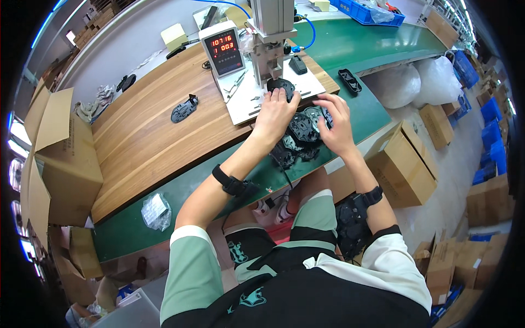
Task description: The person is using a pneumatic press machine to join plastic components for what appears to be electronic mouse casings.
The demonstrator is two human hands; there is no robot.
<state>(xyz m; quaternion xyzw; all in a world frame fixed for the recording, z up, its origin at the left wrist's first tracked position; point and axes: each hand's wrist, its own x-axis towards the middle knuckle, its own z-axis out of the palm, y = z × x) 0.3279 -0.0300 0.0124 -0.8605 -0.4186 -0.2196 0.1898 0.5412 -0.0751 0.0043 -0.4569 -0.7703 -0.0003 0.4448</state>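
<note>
At the foot of a metal press (268, 54), my left hand (275, 112) has its fingers on a black plastic mouse base (281, 85) lying on the white plate (238, 101). My right hand (338, 126) is curled, thumb and fingers around a dark plastic part (327, 116) that they partly hide. Below and between both hands sits a pile of black mouse bases (302, 128) on the green bench edge. Another mouse base (184, 109) lies alone on the wooden board to the left.
A counter box with red digits (223, 48) stands left of the press. An oblong black shell (350, 81) rests on the green bench (377, 104) at right. A clear plastic bag (156, 212) lies front left. Cardboard boxes (402, 164) flank the bench; a blue tray (369, 12) is far right.
</note>
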